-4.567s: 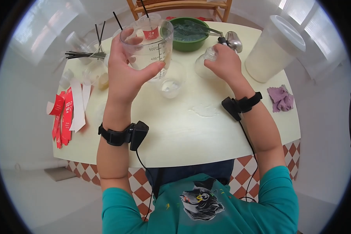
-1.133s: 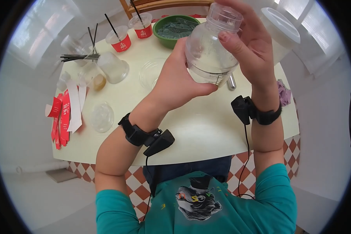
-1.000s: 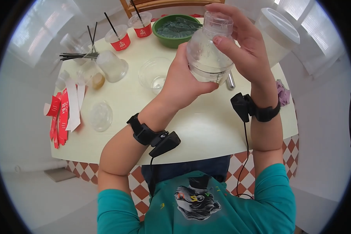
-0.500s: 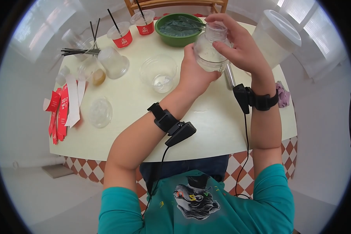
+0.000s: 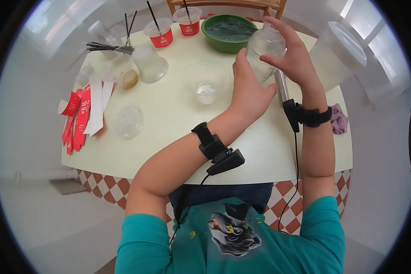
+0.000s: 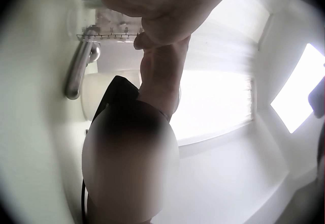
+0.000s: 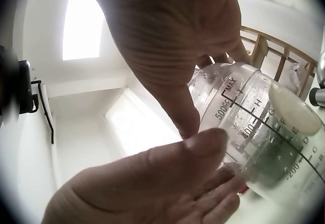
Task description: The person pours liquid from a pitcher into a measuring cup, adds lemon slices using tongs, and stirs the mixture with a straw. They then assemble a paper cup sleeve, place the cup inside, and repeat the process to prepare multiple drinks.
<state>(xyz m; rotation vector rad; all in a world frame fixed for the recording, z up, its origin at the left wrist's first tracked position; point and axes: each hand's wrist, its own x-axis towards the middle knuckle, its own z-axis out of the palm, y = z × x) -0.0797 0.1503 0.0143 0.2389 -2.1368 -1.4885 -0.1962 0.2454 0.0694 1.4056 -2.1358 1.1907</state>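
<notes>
With the right hand point(image 5: 291, 57) gripping the shaker point(image 5: 260, 48) near its top and the left hand point(image 5: 252, 91) spread wide alongside, could drop it through too slack a hold.

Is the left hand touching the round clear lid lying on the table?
Apart. The head view shows a wide stretch of tabletop between the left hand and the round clear lid; the hand is over at the shaker.
</notes>
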